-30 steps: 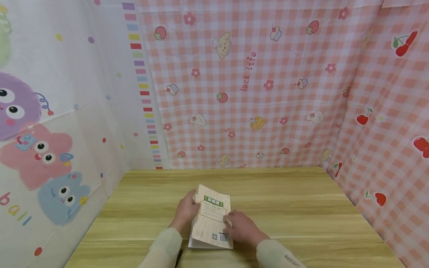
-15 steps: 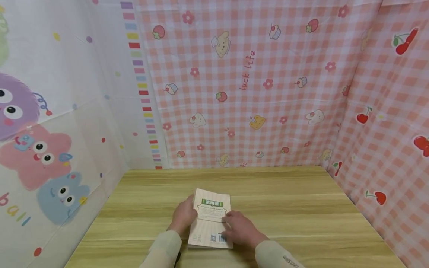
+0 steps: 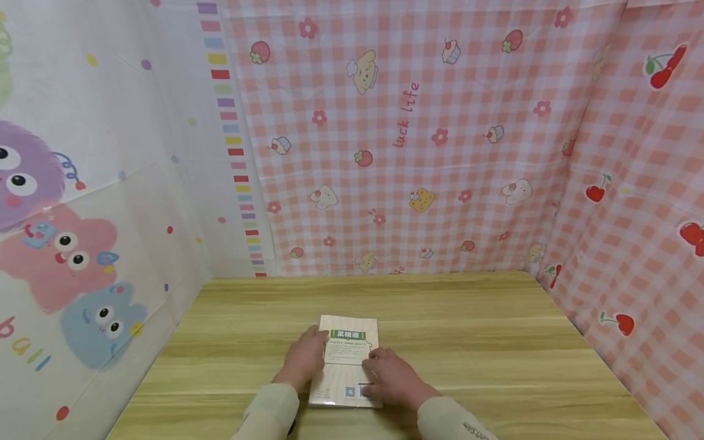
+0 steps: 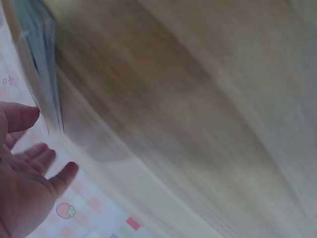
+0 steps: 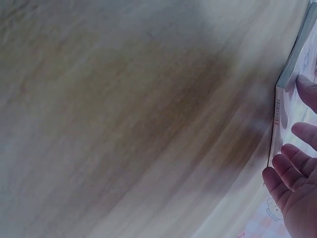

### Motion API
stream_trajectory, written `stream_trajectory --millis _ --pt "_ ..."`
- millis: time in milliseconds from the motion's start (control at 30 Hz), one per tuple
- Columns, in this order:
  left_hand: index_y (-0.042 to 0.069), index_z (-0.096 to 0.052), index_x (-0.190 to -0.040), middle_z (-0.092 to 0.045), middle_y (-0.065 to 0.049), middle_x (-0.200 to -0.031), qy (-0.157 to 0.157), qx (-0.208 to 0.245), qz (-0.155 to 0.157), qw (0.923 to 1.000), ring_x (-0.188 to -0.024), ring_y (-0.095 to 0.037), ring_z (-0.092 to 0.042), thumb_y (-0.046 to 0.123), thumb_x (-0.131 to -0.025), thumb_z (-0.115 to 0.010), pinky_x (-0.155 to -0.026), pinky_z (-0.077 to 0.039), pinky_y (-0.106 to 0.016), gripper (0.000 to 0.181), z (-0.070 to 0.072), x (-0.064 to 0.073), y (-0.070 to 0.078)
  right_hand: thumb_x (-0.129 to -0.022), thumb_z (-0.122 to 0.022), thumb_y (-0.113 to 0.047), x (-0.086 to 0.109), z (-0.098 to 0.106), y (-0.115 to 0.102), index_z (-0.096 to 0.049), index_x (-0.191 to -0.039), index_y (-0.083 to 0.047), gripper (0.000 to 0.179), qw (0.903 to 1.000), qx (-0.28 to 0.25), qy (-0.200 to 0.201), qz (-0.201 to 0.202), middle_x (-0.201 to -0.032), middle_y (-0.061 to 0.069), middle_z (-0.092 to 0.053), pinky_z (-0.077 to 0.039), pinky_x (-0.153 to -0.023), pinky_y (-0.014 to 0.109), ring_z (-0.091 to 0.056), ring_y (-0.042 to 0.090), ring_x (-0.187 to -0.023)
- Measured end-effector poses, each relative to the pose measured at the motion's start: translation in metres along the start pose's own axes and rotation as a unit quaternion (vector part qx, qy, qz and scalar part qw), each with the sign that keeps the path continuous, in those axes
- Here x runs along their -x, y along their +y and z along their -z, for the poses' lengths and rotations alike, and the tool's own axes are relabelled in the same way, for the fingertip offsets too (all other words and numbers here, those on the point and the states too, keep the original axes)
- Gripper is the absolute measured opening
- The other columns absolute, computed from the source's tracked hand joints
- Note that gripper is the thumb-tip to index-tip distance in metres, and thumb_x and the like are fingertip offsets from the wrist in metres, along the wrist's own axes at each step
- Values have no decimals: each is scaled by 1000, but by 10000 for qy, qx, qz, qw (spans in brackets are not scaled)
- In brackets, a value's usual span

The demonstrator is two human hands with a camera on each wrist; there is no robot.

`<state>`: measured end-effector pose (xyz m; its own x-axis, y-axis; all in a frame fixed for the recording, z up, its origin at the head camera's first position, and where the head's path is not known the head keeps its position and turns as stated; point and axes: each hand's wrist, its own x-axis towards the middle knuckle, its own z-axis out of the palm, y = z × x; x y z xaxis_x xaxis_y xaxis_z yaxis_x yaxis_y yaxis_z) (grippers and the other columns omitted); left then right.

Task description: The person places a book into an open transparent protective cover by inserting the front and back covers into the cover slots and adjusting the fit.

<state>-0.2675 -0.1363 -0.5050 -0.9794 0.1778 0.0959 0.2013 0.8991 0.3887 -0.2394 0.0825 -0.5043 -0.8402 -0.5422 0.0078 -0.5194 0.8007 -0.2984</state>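
A closed paperback book [image 3: 345, 360] lies on the wood-grain table, its pale cover up with a green title band, a QR code and a barcode partly covered by fingers. My left hand [image 3: 304, 357] is at the book's left edge, fingers loosely extended; in the left wrist view the thumb [image 4: 25, 118] is close to the page edges. On the other side, my right hand [image 3: 395, 377] rests over the right edge with its fingertips on the cover. From the right wrist view, the spine [image 5: 275, 121] runs beside the spread, relaxed fingers [image 5: 290, 168].
The wooden table [image 3: 478, 342] extends around the book on all sides. Behind it hangs a pink checked cloth [image 3: 467, 165], with a white cartoon-print cloth [image 3: 181, 201] on the left. A small dark object [image 3: 292, 426] shows by the left sleeve.
The book's lifted cover has come down flat, and the book now lies closed. My left hand has shifted slightly along the left edge; the right hand has hardly moved.
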Motion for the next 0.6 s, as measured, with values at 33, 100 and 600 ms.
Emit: stream_trajectory --millis 33,100,600 --pt "-4 -59 -132 -46 -28 -144 -109 -48 -131 9998 -133 -44 -43 -11 -88 -59 -107 -37 -56 44 0 1 0 -83 -77 -38 0 0 0 -68 -123 -5 52 10000 36 -2 8 -128 14 -60 -46 -99 43 -54 30 -115" --pt "-3 -58 -133 -43 -27 -147 -338 -78 -322 9989 -138 -42 -38 -11 -88 -59 -110 -32 -57 46 -1 3 -1 -83 -77 -39 0 -2 1 -69 -121 -6 51 9999 135 6 65 -126 13 -60 -47 -97 42 -55 29 -113" --pt "5 -40 -151 -25 -18 -161 -1296 -19 -167 9914 -149 -35 -18 33 -102 -49 -114 -9 -66 57 -7 8 -6 -83 -75 -39 -1 -4 2 -71 -108 -7 41 9994 300 76 178 -117 13 -60 -49 -90 39 -54 26 -105"
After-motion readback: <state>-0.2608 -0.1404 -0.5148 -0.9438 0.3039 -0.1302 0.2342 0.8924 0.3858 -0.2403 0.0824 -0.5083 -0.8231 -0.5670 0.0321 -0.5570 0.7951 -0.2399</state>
